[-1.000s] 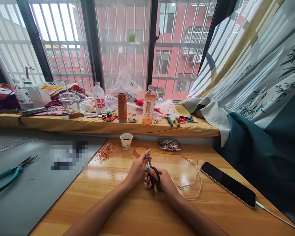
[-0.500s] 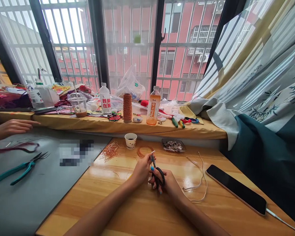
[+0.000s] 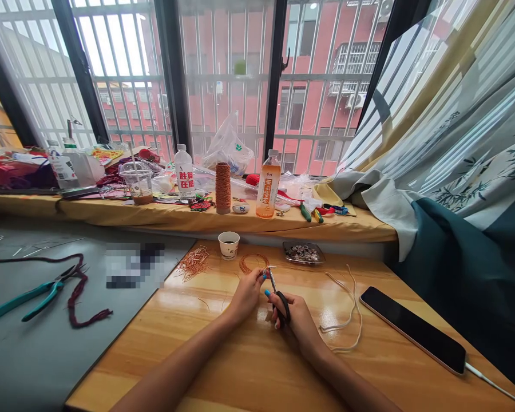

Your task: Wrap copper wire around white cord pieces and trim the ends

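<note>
The right hand (image 3: 299,316) grips a pair of scissors (image 3: 287,307), fingers curled round the black handles, thumb uppermost. The left hand (image 3: 245,293) pinches a pale cord (image 3: 272,266) between thumb and fingertips, its short end jutting out to the right beside the tips of the blades. Whether the blades touch the cord is too small to tell.

Compared with half a second ago, the right hand has drawn a little to the right, and the scissors show a slimmer outline — the handles look closer together. The cord's end, which tilted upward, now lies nearly level. On the left, another person's hand has gone out of view, and a dark red cord (image 3: 72,306) now lies on the grey table (image 3: 34,366), bending past the tips of the pliers (image 3: 45,288).

Both forearms come in from the bottom edge and slant inward, the hands nearly meeting above the wooden table (image 3: 163,326). The left wrist is fairly straight, with the back of the hand facing up; the right hand points up and to the left. Just beyond the fingers lies a coil of copper-coloured wire (image 3: 240,264) — a paper cup (image 3: 229,247) stands near it.
</note>
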Tool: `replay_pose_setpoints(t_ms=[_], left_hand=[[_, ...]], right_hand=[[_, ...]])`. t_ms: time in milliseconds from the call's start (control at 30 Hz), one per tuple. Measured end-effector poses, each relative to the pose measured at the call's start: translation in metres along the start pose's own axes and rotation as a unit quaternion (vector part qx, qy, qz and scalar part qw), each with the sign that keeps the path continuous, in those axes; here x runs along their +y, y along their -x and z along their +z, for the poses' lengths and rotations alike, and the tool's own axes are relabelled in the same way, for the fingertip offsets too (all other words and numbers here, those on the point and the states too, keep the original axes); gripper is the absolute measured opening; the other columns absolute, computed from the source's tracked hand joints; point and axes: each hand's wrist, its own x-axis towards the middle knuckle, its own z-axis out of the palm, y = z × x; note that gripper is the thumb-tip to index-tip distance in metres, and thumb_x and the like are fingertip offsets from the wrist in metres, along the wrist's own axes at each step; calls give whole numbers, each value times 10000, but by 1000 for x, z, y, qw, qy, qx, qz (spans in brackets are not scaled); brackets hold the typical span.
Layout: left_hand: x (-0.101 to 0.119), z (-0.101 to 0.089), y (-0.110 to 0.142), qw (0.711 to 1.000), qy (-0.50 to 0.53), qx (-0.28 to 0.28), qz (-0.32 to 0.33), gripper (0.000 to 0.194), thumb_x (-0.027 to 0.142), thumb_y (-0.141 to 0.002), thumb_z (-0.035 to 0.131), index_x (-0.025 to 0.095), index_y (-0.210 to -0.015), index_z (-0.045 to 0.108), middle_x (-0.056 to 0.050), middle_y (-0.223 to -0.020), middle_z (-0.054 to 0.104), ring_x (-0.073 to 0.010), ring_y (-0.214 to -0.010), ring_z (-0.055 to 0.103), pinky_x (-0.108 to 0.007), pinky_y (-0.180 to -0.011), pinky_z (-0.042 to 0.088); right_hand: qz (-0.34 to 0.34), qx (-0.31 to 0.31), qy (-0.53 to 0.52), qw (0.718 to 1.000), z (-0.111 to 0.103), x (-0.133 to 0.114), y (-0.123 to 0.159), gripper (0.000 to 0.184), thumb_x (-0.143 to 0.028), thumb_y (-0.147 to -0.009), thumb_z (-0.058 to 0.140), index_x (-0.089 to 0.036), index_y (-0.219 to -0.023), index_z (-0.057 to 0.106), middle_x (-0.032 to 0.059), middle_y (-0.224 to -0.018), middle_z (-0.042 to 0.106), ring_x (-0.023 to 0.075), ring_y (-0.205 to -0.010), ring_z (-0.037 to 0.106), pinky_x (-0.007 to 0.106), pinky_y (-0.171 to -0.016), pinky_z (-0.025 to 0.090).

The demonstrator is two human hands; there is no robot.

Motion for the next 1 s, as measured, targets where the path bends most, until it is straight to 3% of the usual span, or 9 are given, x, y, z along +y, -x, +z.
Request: replay_pose_setpoints(t_ms=[300,600,767,1000], left_hand=[[0,1,1,999,-15,-19,24,199,218,-789,345,159,-800,535,-33,-793,610,-133,-722,545,-217,-657,395],[-1,1,1,999,-30,-20,18,179,209,-793,353,162,-818,524,-41,-824,616,-137,-737,548,-227,-670,399],[-3,1,-1,1000,17,10,-1,183,227,-805,334,166,-831,505,-44,-870,626,-141,-803,561,-238,-724,402],[-1,-1,0,999,-33,18,15,190,238,-792,362,170,-833,535,-24,-815,616,-134,-731,539,-228,-664,393]], right_hand=[[22,-19,-38,999,-2,-13,6,437,-559,-597,567,-126,-648,529,-33,-446,497,47,-339,412,169,-355,230],[23,-13,-20,999,-1,-11,7,414,-546,-588,580,-147,-555,473,-46,-412,469,36,-322,371,165,-344,214],[3,23,-19,1000,-4,-14,6,384,-517,-584,594,-148,-576,490,-47,-427,473,44,-324,400,165,-329,222],[11,-63,-31,998,-6,-20,9,403,-529,-627,536,-126,-621,533,-35,-407,490,53,-309,409,169,-327,273]])
